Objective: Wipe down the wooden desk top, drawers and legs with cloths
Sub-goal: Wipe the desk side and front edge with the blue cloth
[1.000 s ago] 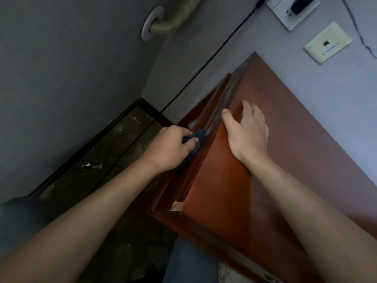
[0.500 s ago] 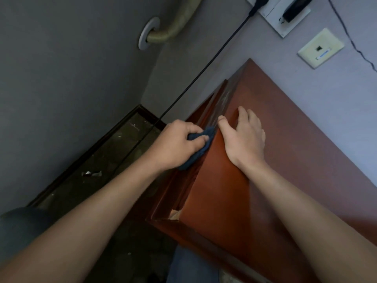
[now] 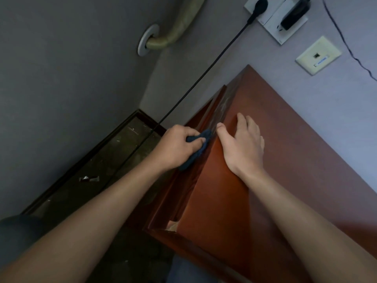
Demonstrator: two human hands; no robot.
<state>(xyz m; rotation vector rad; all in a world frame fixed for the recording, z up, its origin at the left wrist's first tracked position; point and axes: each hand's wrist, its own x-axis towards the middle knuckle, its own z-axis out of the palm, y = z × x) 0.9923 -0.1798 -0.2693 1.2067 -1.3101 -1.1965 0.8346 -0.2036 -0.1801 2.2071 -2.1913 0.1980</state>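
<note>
The left hand (image 3: pixel 175 147) grips a bunched dark blue cloth (image 3: pixel 196 149), fingers curled round the wad so that it forms a firm pad rather than a loose sheet; this grip suits pressure applied to a narrow surface. The cloth sits against the side edge of the wooden desk (image 3: pixel 285 160), just below the rim of the top, where a pale, dull streak (image 3: pixel 223 105) runs further along the same edge toward the wall. The right hand (image 3: pixel 243 149) lies flat on the desk top with its fingers straight and together and the thumb hooked at the rim, holding nothing; judged from its position directly beside the cloth, it serves as a brace that steadies the body while the person leans over the corner. The two hands are close, the thumb of the right nearly touching the cloth. A black cable (image 3: pixel 204 80) runs from a wall socket (image 3: pixel 273 15) down past the desk to the floor (image 3: pixel 98 166), just beside the working hand; it is a likely snag point if the wiping stroke travels outward. Below the wiped edge a recessed side panel is visible; whether it has been cleaned cannot be told. The step in hand appears to be the edge wipe, with legs and drawers presumably outstanding
</note>
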